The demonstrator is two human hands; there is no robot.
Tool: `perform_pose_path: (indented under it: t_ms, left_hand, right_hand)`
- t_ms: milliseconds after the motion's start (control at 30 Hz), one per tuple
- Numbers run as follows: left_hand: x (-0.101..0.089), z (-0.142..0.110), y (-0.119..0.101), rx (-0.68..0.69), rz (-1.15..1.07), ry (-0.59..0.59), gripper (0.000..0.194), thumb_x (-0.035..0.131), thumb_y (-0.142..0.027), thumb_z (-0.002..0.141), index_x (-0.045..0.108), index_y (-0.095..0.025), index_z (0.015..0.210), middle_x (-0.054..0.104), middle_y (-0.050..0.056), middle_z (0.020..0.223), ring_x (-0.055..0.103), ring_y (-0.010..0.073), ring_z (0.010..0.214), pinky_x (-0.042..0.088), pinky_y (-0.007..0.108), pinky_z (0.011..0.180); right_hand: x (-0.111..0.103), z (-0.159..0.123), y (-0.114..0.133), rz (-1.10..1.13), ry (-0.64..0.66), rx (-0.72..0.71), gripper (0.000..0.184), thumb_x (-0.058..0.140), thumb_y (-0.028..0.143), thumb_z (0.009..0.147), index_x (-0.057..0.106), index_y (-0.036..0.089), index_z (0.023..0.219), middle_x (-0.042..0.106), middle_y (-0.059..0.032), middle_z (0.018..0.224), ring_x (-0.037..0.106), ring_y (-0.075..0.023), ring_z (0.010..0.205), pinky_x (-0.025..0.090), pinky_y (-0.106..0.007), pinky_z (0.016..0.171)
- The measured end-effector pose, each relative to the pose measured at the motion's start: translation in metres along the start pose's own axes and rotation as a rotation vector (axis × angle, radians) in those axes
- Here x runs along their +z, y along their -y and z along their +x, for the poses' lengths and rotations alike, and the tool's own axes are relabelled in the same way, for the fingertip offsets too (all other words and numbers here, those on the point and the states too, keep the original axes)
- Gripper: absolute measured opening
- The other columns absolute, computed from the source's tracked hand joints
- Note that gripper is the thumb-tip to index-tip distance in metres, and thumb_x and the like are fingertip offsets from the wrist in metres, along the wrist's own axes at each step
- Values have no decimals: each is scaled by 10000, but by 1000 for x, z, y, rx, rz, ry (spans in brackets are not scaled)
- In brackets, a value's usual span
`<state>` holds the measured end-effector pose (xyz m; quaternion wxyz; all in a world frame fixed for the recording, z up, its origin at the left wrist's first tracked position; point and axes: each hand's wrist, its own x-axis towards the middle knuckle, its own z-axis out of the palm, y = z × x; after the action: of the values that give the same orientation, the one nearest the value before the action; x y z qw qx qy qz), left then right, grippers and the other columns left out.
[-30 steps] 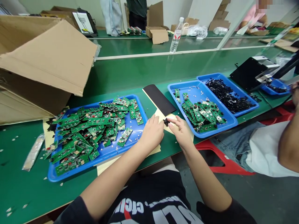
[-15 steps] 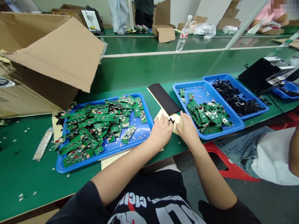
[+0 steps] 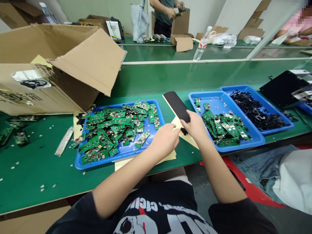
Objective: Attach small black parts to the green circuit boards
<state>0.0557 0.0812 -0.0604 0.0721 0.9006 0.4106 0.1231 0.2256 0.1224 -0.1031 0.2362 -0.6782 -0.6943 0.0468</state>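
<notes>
My left hand (image 3: pixel 166 139) is closed, its fingers curled together above the cream paper near the left tray; anything inside them is hidden. With thumb and forefinger, my right hand (image 3: pixel 195 126) grips the near end of a black sheet (image 3: pixel 175 103) with a cream edge. Small black pieces (image 3: pixel 183 131) lie on the cream paper (image 3: pixel 187 138) between my hands. To the left, a blue tray (image 3: pixel 117 160) holds a heap of green circuit boards (image 3: pixel 109 125). More boards (image 3: pixel 226 126) lie in the right blue tray (image 3: pixel 212 96).
Another blue tray (image 3: pixel 246 87) with small black parts (image 3: pixel 258 110) stands at far right. An open cardboard box (image 3: pixel 90 58) fills the left rear. A water bottle (image 3: pixel 202 45) stands on the ledge. Behind it, a person (image 3: pixel 163 14) handles something. Someone in jeans (image 3: pixel 263 172) sits at right.
My hands have moved apart. The right has gone to the black sheet's near end, and the left has drawn back toward the left tray with its fingers curled. The camera view has shifted.
</notes>
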Motion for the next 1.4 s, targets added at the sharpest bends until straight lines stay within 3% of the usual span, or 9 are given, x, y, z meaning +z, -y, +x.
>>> perform_pose_path:
  t_ms: [167,367,533,700,767,867,1100,1300,1400]
  left_hand:
    - [-13,-92,-2,-35,-144,-121,233,447,-153,881,628,-168,1026,678,94,1021,655,220,932,573,374,801]
    - [9,-166,7,-147,-71,-119,358,472,-261,906,531,-211,1256,595,108,1302,574,262,1196,520,443,971]
    - [21,-163,16,-130,-34,-38,460,567,-316,867,506,-167,1298,559,153,1337,537,309,1231,475,501,1001]
    - [12,-157,17,-197,-206,-29,366,547,-319,881,566,-203,1228,570,131,1324,534,289,1235,457,500,1018]
    - [4,-153,11,-245,-344,-90,322,509,-300,903,571,-211,1206,602,120,1270,565,250,1197,496,435,990]
    - [-8,-138,-5,-251,-538,-202,307,466,-275,921,542,-212,1212,621,110,1196,597,195,1130,523,355,951]
    - [0,-113,-36,-80,-602,-325,592,613,-416,836,435,-166,1342,532,182,1273,523,258,1207,484,424,996]
    - [5,-132,-44,-94,-910,-388,513,574,-243,865,453,-218,1363,613,121,1254,595,218,1146,497,359,991]
    - [-5,-136,-48,-241,-1123,-381,438,557,-226,864,538,-200,1302,645,108,1225,631,223,1092,522,355,960]
  right_hand:
    - [18,35,15,-172,109,58,609,591,311,816,442,26,1334,595,-310,1150,600,-400,1039,480,-500,828]
    - [23,38,16,-266,143,53,532,451,172,856,417,15,1363,659,-289,970,676,-353,838,493,-423,702]
    - [11,46,21,-273,90,66,500,359,53,819,516,67,1293,692,-245,896,689,-327,816,496,-406,699]
    - [-33,36,31,-183,-28,100,453,410,147,849,529,96,1284,710,-215,910,692,-322,809,516,-440,716]
    - [-50,13,40,-45,-65,93,479,446,234,864,478,128,1331,716,-173,970,697,-284,809,542,-412,717]
    - [-59,-40,59,512,-88,119,523,510,334,853,458,170,1348,710,-151,1046,707,-275,844,570,-425,741]
    - [-40,-137,88,894,53,264,604,538,404,871,338,204,1405,700,-141,1105,699,-257,963,600,-370,755]
    - [-61,-158,90,656,243,125,583,437,388,932,264,209,1459,669,-134,1163,702,-239,945,598,-370,752]
    - [-69,-162,93,405,164,-40,546,460,405,921,359,216,1424,671,-130,1100,688,-262,932,592,-410,741]
